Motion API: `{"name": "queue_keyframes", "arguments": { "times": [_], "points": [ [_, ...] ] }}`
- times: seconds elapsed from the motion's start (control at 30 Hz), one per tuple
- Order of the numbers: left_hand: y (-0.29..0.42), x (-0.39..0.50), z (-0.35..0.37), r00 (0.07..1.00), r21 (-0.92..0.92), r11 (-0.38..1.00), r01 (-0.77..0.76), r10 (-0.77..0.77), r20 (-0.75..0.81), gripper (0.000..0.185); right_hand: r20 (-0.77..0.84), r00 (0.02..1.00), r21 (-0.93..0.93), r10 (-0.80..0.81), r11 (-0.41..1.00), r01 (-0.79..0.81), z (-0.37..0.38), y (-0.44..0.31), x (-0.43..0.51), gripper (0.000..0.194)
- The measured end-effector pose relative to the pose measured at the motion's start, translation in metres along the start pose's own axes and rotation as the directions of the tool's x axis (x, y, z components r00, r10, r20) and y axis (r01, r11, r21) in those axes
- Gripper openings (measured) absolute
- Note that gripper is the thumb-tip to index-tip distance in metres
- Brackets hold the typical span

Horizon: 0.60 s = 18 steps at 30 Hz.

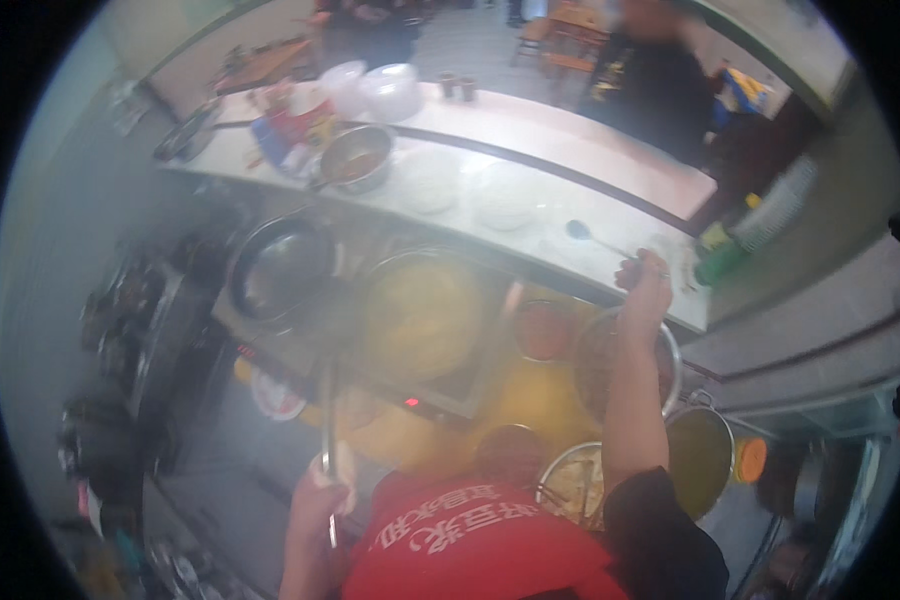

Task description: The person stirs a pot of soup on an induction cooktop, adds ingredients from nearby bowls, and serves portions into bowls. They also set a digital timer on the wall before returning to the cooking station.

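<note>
My left hand (322, 484) is closed round a long metal handle (328, 420), whose far end blurs into steam left of the pot. In front of me a round pot with pale yellow contents (424, 315) sits on a cooktop (480, 382). At the right, my right hand (645, 277) holds a spoon (579, 229) by its handle, its bowl over the white counter. Below my right forearm stands a large metal bowl (671, 367). A smaller bowl with red contents (544, 330) is between it and the pot. Steam blurs much of the view.
A dark pan (281, 266) is at the left. On the counter (547, 247) stand a metal saucepan (356, 157), white dishes (502, 199) and clear plastic bowls (390, 91). A pot of greenish liquid (697, 461) is at the right. Beyond the counter stands a person (649, 82).
</note>
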State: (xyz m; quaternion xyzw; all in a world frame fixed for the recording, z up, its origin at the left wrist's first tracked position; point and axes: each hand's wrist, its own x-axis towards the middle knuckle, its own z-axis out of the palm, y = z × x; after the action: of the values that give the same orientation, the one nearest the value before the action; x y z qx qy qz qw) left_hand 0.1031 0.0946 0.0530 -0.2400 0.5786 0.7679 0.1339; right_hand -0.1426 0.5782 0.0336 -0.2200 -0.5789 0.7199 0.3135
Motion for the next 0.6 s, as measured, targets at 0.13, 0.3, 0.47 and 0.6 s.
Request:
{"name": "queue_keyframes", "arguments": {
  "times": [0.13, 0.3, 0.47, 0.6],
  "points": [
    [-0.008, 0.008, -0.018, 0.998, 0.145, 0.989, -0.029, 0.036, -0.052, 0.069, -0.154, 0.933, -0.454, -0.326, 0.862, 0.226, -0.066, -0.041, 0.047, 0.033],
    [-0.011, 0.045, -0.034, 0.994, 0.268, 0.960, -0.079, 0.098, -0.056, 0.069, 0.039, 0.896, -0.861, -0.443, 0.439, 0.255, -0.106, -0.024, 0.094, 0.033],
    [0.000, 0.088, -0.027, 0.960, 0.347, 0.908, -0.234, 0.272, -0.064, 0.069, 0.025, 0.831, -0.850, -0.555, 0.426, 0.310, -0.078, -0.005, 0.039, 0.050],
    [0.045, 0.106, 0.064, 0.953, 0.211, 0.937, -0.279, 0.297, -0.056, 0.066, 0.457, 0.887, -0.594, 0.067, 0.765, 0.249, -0.024, -0.028, -0.108, 0.039]
  ]
}}
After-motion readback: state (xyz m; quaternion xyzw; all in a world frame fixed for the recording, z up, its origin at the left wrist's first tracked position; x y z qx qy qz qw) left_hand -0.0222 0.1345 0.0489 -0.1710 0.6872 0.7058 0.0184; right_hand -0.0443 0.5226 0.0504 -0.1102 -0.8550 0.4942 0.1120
